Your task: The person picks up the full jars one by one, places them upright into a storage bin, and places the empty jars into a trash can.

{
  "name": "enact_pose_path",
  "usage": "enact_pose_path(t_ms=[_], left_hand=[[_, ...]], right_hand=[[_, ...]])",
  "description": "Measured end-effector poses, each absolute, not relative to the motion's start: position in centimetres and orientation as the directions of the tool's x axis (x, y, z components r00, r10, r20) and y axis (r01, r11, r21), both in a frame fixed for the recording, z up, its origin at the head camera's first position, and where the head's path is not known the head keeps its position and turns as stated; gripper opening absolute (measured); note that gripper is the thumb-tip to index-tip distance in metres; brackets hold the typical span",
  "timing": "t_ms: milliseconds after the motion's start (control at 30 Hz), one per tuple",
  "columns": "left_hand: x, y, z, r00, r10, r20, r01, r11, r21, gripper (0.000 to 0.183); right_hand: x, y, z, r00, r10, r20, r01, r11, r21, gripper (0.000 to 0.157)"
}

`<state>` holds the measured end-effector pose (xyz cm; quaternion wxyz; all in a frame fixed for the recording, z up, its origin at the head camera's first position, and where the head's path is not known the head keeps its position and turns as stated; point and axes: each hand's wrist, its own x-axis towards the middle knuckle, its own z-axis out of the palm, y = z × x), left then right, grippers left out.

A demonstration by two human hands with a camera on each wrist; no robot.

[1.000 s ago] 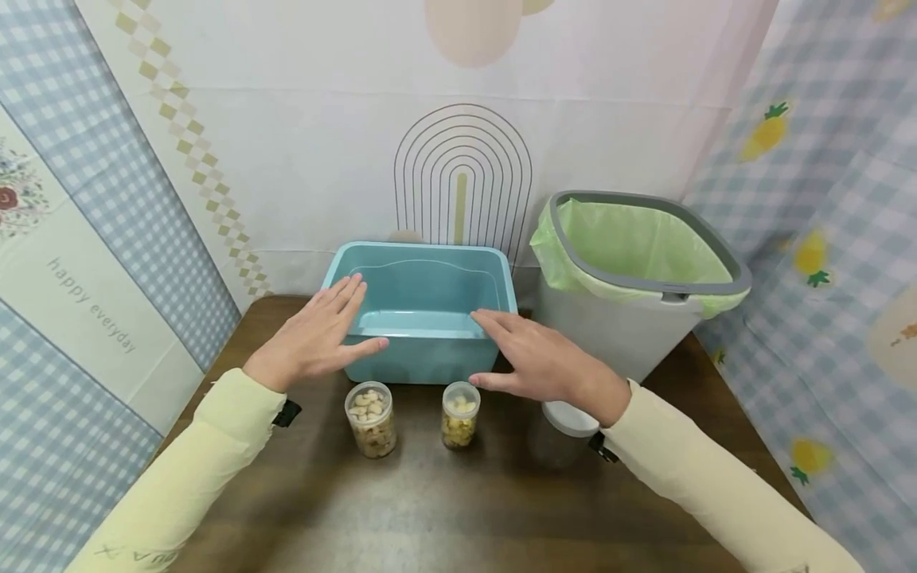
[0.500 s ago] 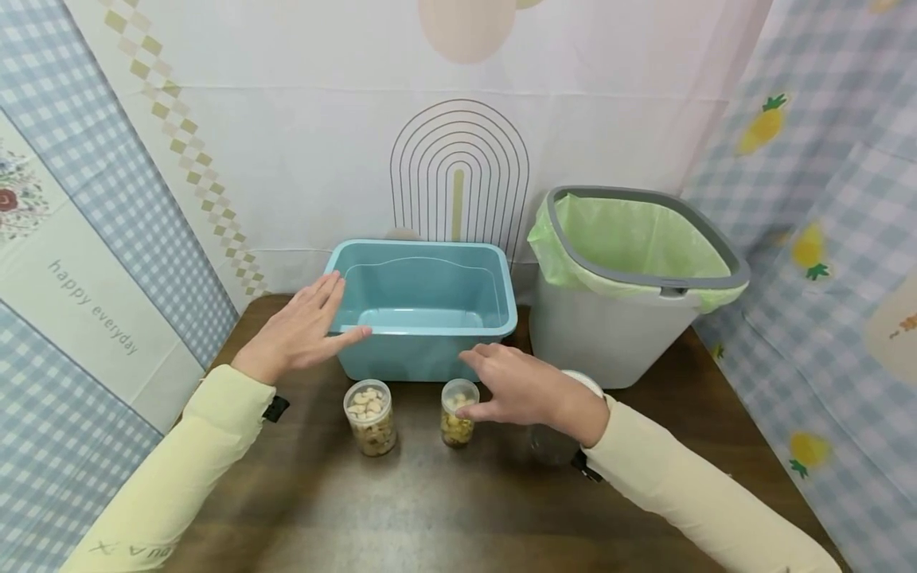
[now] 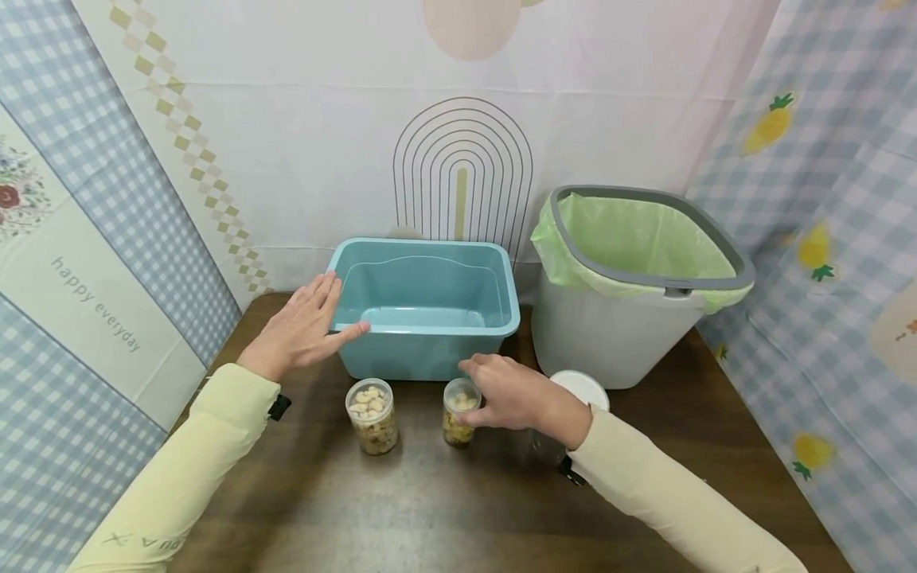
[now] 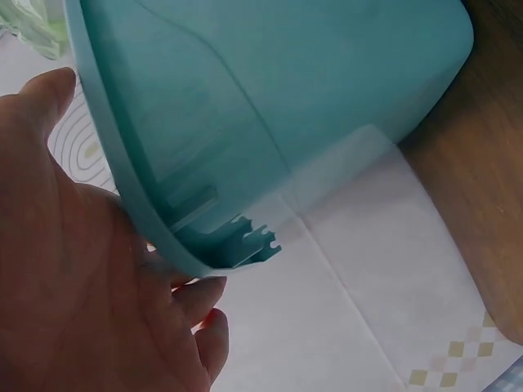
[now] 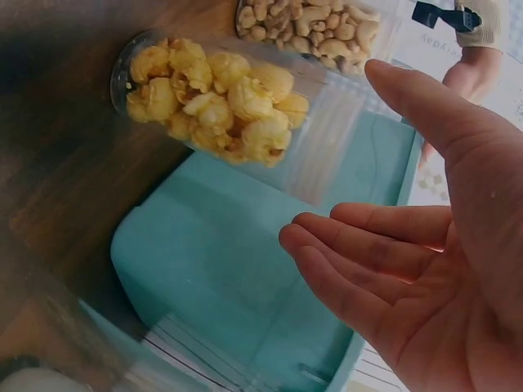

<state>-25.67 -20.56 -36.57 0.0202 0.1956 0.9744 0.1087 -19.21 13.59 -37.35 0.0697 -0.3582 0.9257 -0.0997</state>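
My left hand (image 3: 294,330) is at the left rim of a blue plastic tub (image 3: 415,358), fingers extended and thumb spread. In the left wrist view the tub's rim passes right by the fingers and thumb. Toward a clear jar of popcorn (image 3: 456,431) reaches my right hand (image 3: 517,394), its thumb and fingers apart around the jar's upper right side. From the right wrist, the popcorn jar (image 5: 216,102) shows just ahead of the spread fingertips, not gripped. To its left stands a wider clear jar of cashews (image 3: 375,430).
Partly behind my right wrist is a clear jar with a white lid (image 3: 583,387). A grey bin (image 3: 602,342) with a green liner stands right of the tub. Printed cloths (image 3: 286,159) hang behind and at both sides of the brown table (image 3: 401,517).
My right hand has come down and left from above the tub's right front corner to the popcorn jar. The left hand has shifted slightly left, away from over the tub.
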Motion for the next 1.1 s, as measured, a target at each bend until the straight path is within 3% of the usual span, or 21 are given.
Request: enact_pose_path(t_ms=[500, 800, 1100], left_hand=[[-25.9, -20.6, -37.5, -0.927, 0.375, 0.010, 0.367, 0.900, 0.234, 0.101], [-25.9, -20.5, -37.6, -0.925, 0.379, 0.014, 0.371, 0.899, 0.231, 0.102], [-25.9, -20.5, -37.5, -0.924, 0.382, 0.016, 0.375, 0.899, 0.225, 0.101]], right_hand=[[-20.1, 12.9, -38.8, -0.704, -0.710, -0.014, -0.686, 0.685, -0.243, 0.035], [-20.2, 12.8, -37.3, -0.690, -0.723, -0.045, -0.690, 0.675, -0.260, 0.031], [-20.3, 12.9, -33.4, -0.673, -0.737, -0.064, -0.705, 0.665, -0.245, 0.036]])
